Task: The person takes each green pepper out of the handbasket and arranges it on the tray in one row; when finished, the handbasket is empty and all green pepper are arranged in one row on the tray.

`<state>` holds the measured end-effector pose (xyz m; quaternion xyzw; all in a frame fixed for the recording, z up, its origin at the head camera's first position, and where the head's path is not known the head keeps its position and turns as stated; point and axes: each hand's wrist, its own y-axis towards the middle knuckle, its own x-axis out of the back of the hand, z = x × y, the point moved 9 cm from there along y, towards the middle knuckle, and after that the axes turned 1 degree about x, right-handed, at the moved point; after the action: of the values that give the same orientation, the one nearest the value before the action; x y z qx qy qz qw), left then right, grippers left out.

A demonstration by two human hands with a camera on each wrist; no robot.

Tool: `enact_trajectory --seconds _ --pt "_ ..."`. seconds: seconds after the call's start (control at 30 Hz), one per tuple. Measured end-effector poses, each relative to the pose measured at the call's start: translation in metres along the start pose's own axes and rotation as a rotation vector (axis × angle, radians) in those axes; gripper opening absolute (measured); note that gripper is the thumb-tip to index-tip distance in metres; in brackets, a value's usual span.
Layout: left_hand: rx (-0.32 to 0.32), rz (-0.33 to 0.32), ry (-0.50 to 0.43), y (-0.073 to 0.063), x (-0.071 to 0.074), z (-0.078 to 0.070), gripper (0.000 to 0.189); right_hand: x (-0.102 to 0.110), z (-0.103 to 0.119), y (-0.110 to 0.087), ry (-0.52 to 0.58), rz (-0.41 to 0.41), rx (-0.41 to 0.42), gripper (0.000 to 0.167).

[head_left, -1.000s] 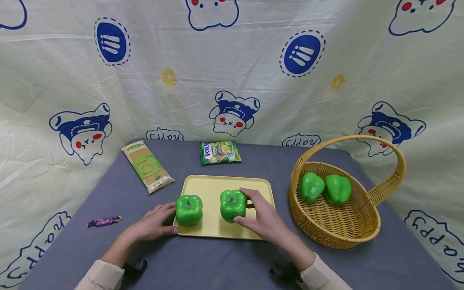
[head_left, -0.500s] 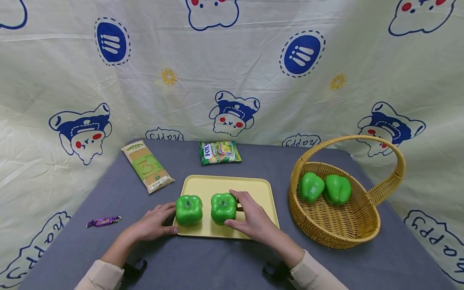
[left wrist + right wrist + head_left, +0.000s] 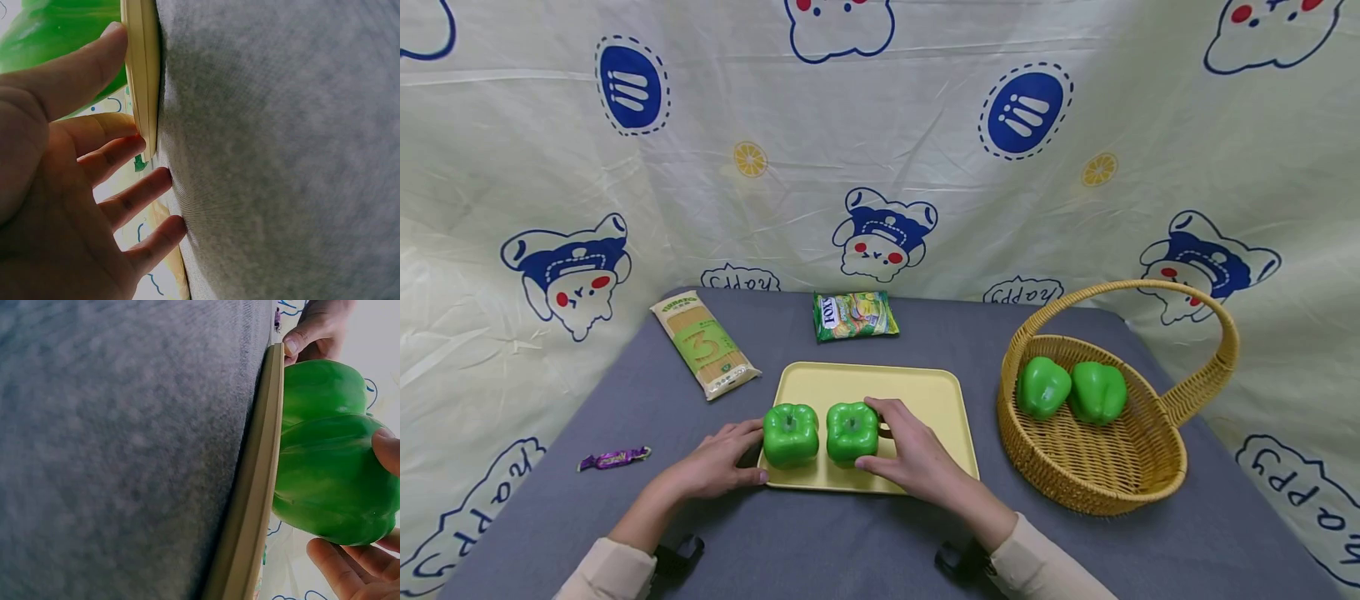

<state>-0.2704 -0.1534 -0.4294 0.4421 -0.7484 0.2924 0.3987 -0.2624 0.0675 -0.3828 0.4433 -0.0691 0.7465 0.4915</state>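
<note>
Two green bell peppers stand on a pale yellow tray (image 3: 925,392). My right hand (image 3: 921,454) grips the right green bell pepper (image 3: 850,429), thumb on its near side and fingers on its far side. In the right wrist view this pepper (image 3: 337,481) sits low against the tray. The left green bell pepper (image 3: 790,442) stands close to it, a narrow strip of tray between them. My left hand (image 3: 718,462) rests at the tray's left edge. Its thumb (image 3: 94,65) touches the rim, and the other fingers extend fairly straight to the tray and the cloth.
A wicker basket (image 3: 1097,492) with a tall handle stands at the right, with two green bell peppers (image 3: 1097,392) inside. Behind the tray lie a noodle packet (image 3: 706,343) and a green FOX'S candy bag (image 3: 855,316). A purple wrapped candy (image 3: 615,458) lies at the left.
My right hand has moved left with its green bell pepper, bringing it closer to the other one on the tray. My left hand has stayed at the tray's edge.
</note>
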Motion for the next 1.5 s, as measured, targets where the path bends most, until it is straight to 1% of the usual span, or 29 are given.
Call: enact_trajectory --seconds 0.1,0.33,0.47,0.83,1.0,1.1,1.23,1.5 --pt "-0.002 -0.004 0.0 0.0 0.001 0.0 0.068 -0.001 0.0 0.001 -0.012 0.006 -0.008 0.074" --pt "-0.003 -0.002 -0.001 0.0 0.001 -0.001 0.069 -0.004 0.003 0.004 -0.036 -0.007 0.017 0.075" --pt "-0.005 -0.001 -0.001 0.0 0.001 -0.001 0.069 -0.005 0.002 0.005 -0.054 -0.014 0.018 0.075" --pt "0.015 0.012 -0.016 -0.001 0.0 0.0 0.069 -0.008 -0.002 0.005 -0.084 0.016 -0.026 0.075" --pt "0.013 0.012 -0.012 0.0 0.0 0.0 0.068 -0.007 -0.002 0.005 -0.108 0.015 -0.039 0.078" --pt "0.012 0.012 -0.012 0.0 0.0 0.0 0.068 -0.006 -0.002 0.005 -0.132 0.004 -0.034 0.079" --pt "0.013 0.013 -0.017 0.0 0.0 0.0 0.069 0.0 0.002 0.004 -0.164 -0.027 -0.006 0.081" --pt "0.01 0.009 -0.013 0.0 0.0 0.0 0.069 0.02 0.011 0.002 -0.229 -0.108 0.046 0.08"
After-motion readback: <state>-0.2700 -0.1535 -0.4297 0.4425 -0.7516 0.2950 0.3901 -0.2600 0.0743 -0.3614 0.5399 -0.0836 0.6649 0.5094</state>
